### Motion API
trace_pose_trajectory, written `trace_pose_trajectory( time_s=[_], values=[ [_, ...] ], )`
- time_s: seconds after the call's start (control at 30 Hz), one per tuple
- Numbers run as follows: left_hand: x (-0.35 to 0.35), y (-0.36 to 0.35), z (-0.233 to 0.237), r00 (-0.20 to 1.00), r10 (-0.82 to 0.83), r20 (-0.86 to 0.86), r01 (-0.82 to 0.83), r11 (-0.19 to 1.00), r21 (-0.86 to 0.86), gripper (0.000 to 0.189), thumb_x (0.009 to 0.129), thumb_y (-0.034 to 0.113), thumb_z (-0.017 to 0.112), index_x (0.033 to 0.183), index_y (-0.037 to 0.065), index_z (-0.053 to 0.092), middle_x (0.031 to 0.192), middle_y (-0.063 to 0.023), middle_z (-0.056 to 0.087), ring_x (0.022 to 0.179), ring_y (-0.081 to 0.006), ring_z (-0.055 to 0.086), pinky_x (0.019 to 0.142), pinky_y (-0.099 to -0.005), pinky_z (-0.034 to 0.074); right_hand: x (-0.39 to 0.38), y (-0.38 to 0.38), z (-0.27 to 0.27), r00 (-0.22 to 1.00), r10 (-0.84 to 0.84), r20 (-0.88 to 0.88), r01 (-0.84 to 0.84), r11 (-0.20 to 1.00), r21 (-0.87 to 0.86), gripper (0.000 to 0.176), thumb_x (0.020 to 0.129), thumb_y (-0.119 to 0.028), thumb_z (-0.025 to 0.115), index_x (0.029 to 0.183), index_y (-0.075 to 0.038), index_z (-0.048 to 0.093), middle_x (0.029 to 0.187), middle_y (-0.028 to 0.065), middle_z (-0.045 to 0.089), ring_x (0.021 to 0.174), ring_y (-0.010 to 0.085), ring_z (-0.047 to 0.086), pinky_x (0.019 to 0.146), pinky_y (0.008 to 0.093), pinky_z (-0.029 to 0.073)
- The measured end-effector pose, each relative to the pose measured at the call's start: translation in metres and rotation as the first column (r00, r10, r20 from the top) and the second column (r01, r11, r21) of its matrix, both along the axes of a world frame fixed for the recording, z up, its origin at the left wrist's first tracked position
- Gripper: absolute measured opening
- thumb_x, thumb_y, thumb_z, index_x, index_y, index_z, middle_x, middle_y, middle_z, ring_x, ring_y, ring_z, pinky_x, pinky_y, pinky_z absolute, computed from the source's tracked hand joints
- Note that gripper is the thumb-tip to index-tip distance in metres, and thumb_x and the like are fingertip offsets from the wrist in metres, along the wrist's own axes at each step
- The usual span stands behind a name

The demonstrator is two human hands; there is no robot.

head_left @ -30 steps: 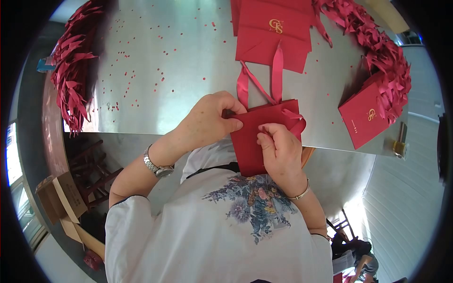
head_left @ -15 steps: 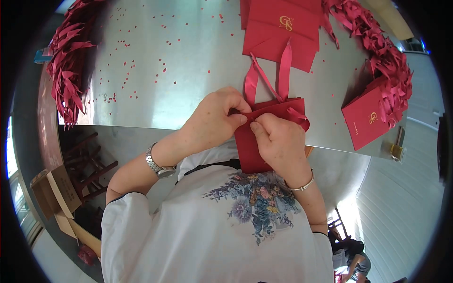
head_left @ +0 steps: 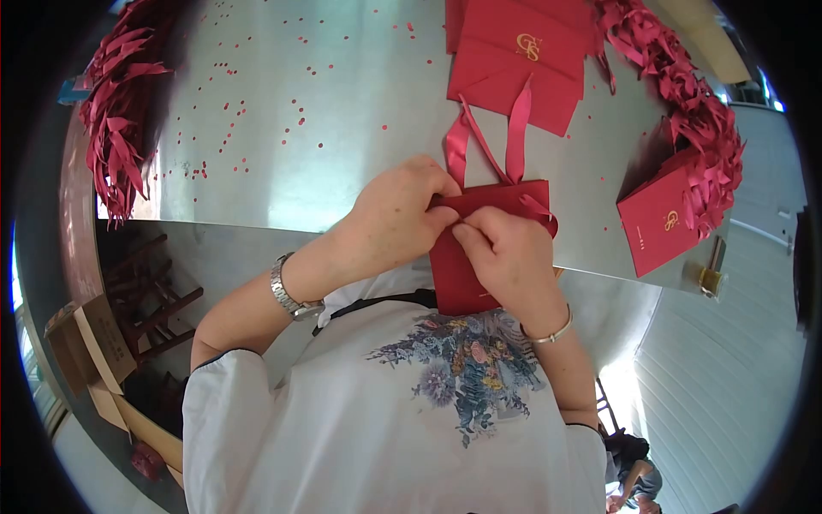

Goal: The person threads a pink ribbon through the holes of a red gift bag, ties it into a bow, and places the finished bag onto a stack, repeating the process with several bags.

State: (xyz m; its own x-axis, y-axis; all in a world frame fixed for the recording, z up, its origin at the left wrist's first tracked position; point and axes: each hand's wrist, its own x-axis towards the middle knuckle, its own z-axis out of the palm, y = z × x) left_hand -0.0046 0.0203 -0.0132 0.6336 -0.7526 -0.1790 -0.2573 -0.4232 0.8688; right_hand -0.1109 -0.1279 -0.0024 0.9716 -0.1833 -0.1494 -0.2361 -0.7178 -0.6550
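Note:
A small red paper gift bag [head_left: 462, 283] stands at the table's front edge, close to my body. Its red ribbon handle [head_left: 517, 137] loops up from the far side, and a short ribbon end [head_left: 537, 206] sticks out near the top right. My left hand [head_left: 409, 204] is closed in a pinch at the bag's upper left rim. Right beside it, thumb almost touching the other thumb, my right hand [head_left: 507, 257] pinches the near panel's top edge. Whether a ribbon end lies between the fingertips is hidden.
Several flat red bags with gold lettering [head_left: 528, 47] lie ahead on the metal table [head_left: 334, 188]. Ribbon bundles [head_left: 116, 137] hang at the left, with more ribbons [head_left: 685, 94] at the right above another bag [head_left: 664, 218]. Small red paper dots are scattered about. Another person [head_left: 638, 480] is at lower right.
Both hands keep pinching at the bag's rim, with the thumbs slightly closer together. The whole view has shifted slightly; the bag stays in place.

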Motion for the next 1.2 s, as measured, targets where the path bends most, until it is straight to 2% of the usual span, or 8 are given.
trace_pose_trajectory(
  time_s=[0.1, 0.17, 0.3, 0.37, 0.63, 1.0, 1.1, 1.2],
  values=[
    [0.000, -0.003, 0.002, 0.996, -0.047, 0.081, 0.042, 0.997, 0.065, 0.016, 0.080, 0.002, 0.067, 0.096, 0.000, 0.065, 0.097, -0.0106, 0.060, 0.083, -0.0246, 0.062, 0.075, -0.0332, 0.051, -0.013, 0.000, -0.005, 0.995, 0.015, 0.097, -0.018, 0.999, 0.031, 0.010, 0.088, -0.017, 0.063, 0.085, -0.007, 0.063, 0.071, 0.0126, 0.063, 0.065, 0.0333, 0.062, 0.058, 0.0439, 0.048],
    [0.000, -0.003, 0.003, 0.998, -0.039, 0.055, 0.036, 0.997, 0.061, 0.016, 0.080, 0.001, 0.067, 0.096, 0.000, 0.065, 0.097, -0.0104, 0.060, 0.083, -0.0250, 0.062, 0.075, -0.0332, 0.051, -0.018, 0.001, -0.006, 0.958, -0.003, 0.288, -0.005, 1.000, 0.026, 0.010, 0.088, -0.015, 0.063, 0.086, -0.005, 0.062, 0.072, 0.0122, 0.063, 0.066, 0.0325, 0.062, 0.059, 0.0425, 0.049],
    [0.000, -0.003, 0.001, 0.998, -0.059, 0.013, 0.059, 0.998, 0.014, 0.014, 0.081, 0.000, 0.066, 0.094, -0.001, 0.065, 0.097, -0.0101, 0.060, 0.083, -0.0240, 0.061, 0.076, -0.0318, 0.050, -0.023, 0.007, -0.010, 0.967, -0.054, 0.250, 0.053, 0.999, 0.012, 0.012, 0.088, -0.015, 0.063, 0.084, -0.004, 0.061, 0.070, 0.0121, 0.062, 0.065, 0.0321, 0.061, 0.059, 0.0420, 0.048],
    [0.000, -0.001, -0.001, 0.999, -0.041, -0.022, 0.041, 0.999, -0.013, 0.013, 0.081, -0.002, 0.066, 0.093, -0.002, 0.065, 0.096, -0.0099, 0.060, 0.084, -0.0229, 0.061, 0.076, -0.0311, 0.049, -0.019, 0.009, -0.010, 0.968, -0.042, 0.248, 0.063, 0.995, -0.078, 0.012, 0.088, -0.015, 0.063, 0.083, -0.005, 0.060, 0.069, 0.0116, 0.061, 0.064, 0.0317, 0.061, 0.058, 0.0423, 0.048],
    [0.002, 0.006, -0.003, 0.991, -0.002, -0.131, -0.006, 0.998, -0.061, 0.011, 0.082, -0.005, 0.063, 0.092, -0.005, 0.063, 0.097, -0.0099, 0.060, 0.085, -0.0207, 0.060, 0.077, -0.0296, 0.049, -0.009, 0.011, -0.012, 0.975, -0.049, 0.217, 0.065, 0.996, -0.067, 0.014, 0.087, -0.019, 0.063, 0.080, -0.007, 0.061, 0.067, 0.0112, 0.062, 0.062, 0.0316, 0.062, 0.055, 0.0432, 0.047],
    [-0.001, 0.011, -0.004, 1.000, -0.022, 0.004, 0.022, 0.993, -0.117, 0.015, 0.080, -0.008, 0.060, 0.094, -0.003, 0.063, 0.096, -0.0135, 0.060, 0.085, -0.0276, 0.061, 0.075, -0.0334, 0.050, 0.013, 0.012, 0.001, 0.998, -0.055, -0.027, 0.051, 0.991, -0.123, 0.021, 0.086, -0.023, 0.060, 0.074, -0.006, 0.064, 0.066, 0.0158, 0.063, 0.063, 0.0363, 0.064, 0.058, 0.0469, 0.049],
    [-0.005, 0.011, -0.007, 0.997, -0.011, 0.073, 0.020, 0.991, -0.130, 0.015, 0.080, -0.009, 0.059, 0.093, -0.003, 0.063, 0.096, -0.0144, 0.060, 0.086, -0.0301, 0.062, 0.075, -0.0349, 0.051, 0.018, 0.009, 0.007, 0.994, 0.026, -0.105, -0.042, 0.986, -0.158, 0.019, 0.084, -0.020, 0.059, 0.074, -0.005, 0.064, 0.066, 0.0169, 0.063, 0.062, 0.0370, 0.063, 0.060, 0.0470, 0.050],
    [-0.010, 0.010, -0.007, 0.990, 0.022, 0.140, 0.000, 0.989, -0.149, 0.012, 0.079, -0.008, 0.058, 0.089, -0.002, 0.062, 0.093, -0.0160, 0.061, 0.087, -0.0340, 0.061, 0.075, -0.0379, 0.051, 0.021, 0.017, 0.013, 0.988, 0.120, -0.096, -0.145, 0.937, -0.319, 0.015, 0.081, -0.015, 0.059, 0.071, -0.004, 0.063, 0.063, 0.0156, 0.063, 0.060, 0.0338, 0.065, 0.057, 0.0452, 0.051]
  ],
)
